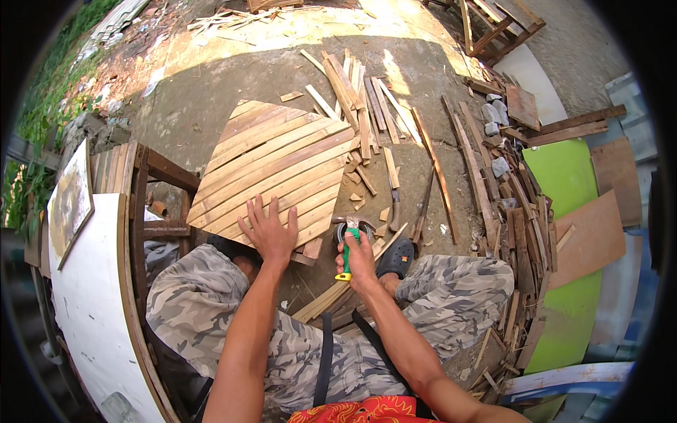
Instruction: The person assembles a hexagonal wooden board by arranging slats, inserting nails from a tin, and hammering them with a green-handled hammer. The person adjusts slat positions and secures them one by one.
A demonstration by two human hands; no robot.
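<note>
A many-sided panel of wooden slats lies in front of me, its slats running at a slant. My left hand rests flat on its near edge with the fingers spread. Just right of the panel, my right hand is closed round a green-handled tool with a yellow butt end. The tool's head points away from me, and I cannot make out its kind. A dark round object, partly hidden, shows at the tool's head. Short wooden offcuts lie beyond that hand.
Narrow wooden strips lie heaped on the concrete ahead. A long pile of boards runs along my right, beside green sheets. On my left stand a dark wooden frame and a white board. My shoe is near the tool.
</note>
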